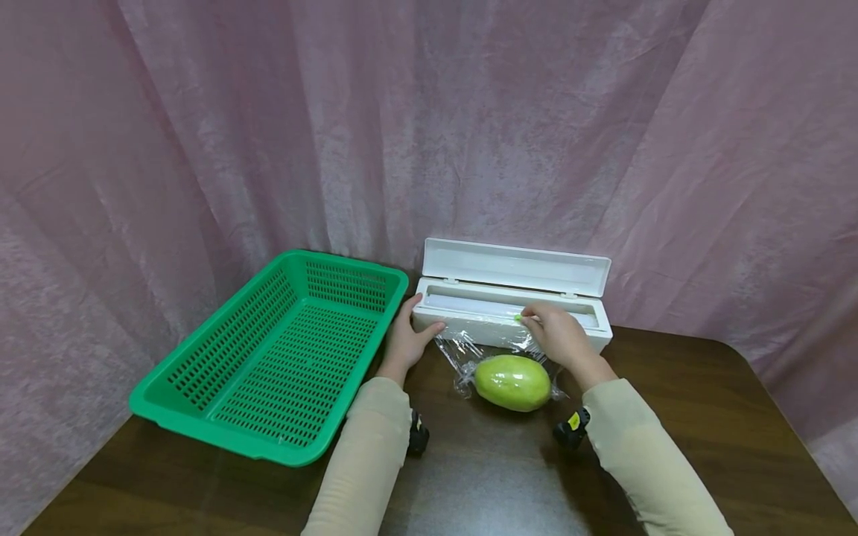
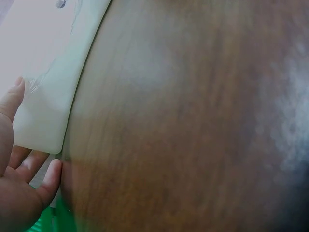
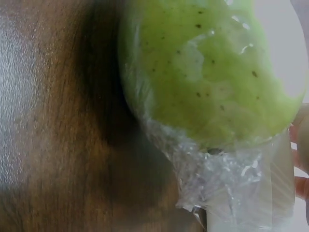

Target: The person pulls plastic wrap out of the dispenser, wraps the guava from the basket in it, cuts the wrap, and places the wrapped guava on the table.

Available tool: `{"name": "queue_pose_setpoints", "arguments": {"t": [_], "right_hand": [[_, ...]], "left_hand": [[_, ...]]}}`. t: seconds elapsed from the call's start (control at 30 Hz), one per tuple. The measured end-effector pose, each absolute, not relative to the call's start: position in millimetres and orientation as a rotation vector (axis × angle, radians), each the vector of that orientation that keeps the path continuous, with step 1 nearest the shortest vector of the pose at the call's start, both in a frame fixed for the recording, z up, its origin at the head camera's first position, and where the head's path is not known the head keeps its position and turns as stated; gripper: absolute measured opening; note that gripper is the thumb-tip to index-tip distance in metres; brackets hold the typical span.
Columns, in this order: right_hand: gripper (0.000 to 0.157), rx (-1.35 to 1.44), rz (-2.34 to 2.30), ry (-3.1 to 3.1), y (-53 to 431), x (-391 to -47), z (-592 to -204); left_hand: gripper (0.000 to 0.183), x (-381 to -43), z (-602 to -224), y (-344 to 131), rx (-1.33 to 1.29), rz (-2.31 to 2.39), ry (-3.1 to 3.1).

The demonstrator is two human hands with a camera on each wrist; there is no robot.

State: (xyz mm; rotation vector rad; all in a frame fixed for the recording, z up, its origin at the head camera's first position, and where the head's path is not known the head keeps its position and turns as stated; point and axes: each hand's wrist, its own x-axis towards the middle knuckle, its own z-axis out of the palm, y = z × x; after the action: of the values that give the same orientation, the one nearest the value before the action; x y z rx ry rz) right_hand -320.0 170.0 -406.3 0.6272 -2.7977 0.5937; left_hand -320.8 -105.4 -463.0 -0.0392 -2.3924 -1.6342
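Note:
A white cling film dispenser (image 1: 482,327) stands at the back of the table with its lid (image 1: 516,266) raised and a roll (image 1: 469,304) inside. My left hand (image 1: 404,344) holds its left end, the thumb on the front face in the left wrist view and the other fingers round the end. With thumb and fingertips my right hand (image 1: 561,336) pinches a small green slide cutter (image 1: 518,318) on the front edge. Clear film (image 1: 462,350) runs from the dispenser to a wrapped green melon (image 1: 512,383) just in front; gathered film (image 3: 227,179) bunches at its end.
A green plastic basket (image 1: 395,281) with slotted walls stands at the left, close beside my left forearm. The brown wooden table (image 1: 482,476) has a rounded back right corner. Pink curtains (image 1: 509,134) hang right behind the dispenser.

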Motion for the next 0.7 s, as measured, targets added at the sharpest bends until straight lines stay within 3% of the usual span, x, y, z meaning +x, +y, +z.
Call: {"name": "queue_pose_setpoints", "arguments": {"t": [0.7], "right_hand": [[0.018, 0.650, 0.703, -2.757, 179.6, -322.2, -410.7]], "left_hand": [[0.074, -319.3, -462.0, -105.8, -0.041, -1.616, -2.401]]}}
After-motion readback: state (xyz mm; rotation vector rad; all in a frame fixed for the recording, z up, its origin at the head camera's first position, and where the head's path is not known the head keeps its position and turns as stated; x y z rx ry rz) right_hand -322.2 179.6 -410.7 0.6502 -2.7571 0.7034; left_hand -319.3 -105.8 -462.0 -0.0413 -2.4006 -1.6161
